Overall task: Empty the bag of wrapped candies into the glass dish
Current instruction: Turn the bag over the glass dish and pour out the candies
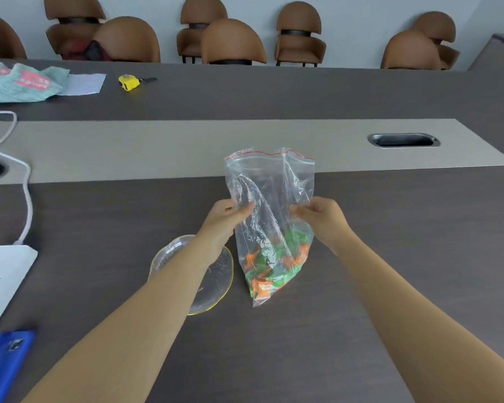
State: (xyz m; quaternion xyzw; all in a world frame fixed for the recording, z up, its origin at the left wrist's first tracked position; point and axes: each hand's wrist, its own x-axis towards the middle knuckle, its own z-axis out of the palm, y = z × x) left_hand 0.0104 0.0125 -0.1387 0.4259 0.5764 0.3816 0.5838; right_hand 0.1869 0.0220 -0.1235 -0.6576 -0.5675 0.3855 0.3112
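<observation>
A clear zip bag (269,184) with a red seal strip stands upright over the dark table, its mouth at the top. Green and orange wrapped candies (274,266) fill its bottom corner. My left hand (227,216) pinches the bag's left side at mid-height, and my right hand (322,216) pinches its right side. The glass dish (216,283), clear with a yellow rim, lies flat on the table just left of the bag, partly hidden under my left forearm. I see nothing in the dish.
A white power strip (3,280) with its cable lies at the left edge, and a blue object (3,362) sits at the bottom left. A cable port (403,140) is set in the grey strip at the right. A yellow tape measure (128,82) and a teal bag (21,81) lie far back.
</observation>
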